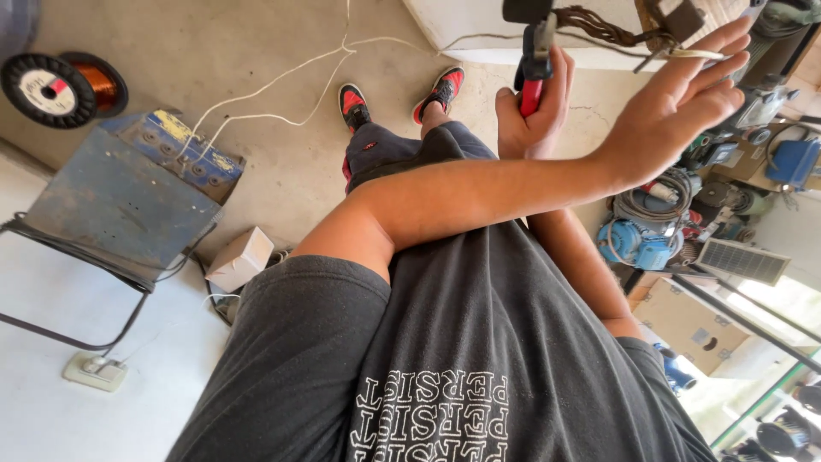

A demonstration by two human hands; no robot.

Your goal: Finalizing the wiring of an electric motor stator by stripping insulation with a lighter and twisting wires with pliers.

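1. Pliers [532, 64]: glossy red plastic handles, dark metal head.
2. Wire spool [96, 81]: shiny copper.
3. Floor [282, 162]: rough, matt concrete.
4. Blue box [128, 197], left: worn, scuffed painted metal.
5. Shirt [479, 342]: matt dark cloth.

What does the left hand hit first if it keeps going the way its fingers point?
Probably the pale flat strip at the fingertips of the open left hand, then the dark twisted wire bundle just past it. Depth is unclear, so contact cannot be confirmed.
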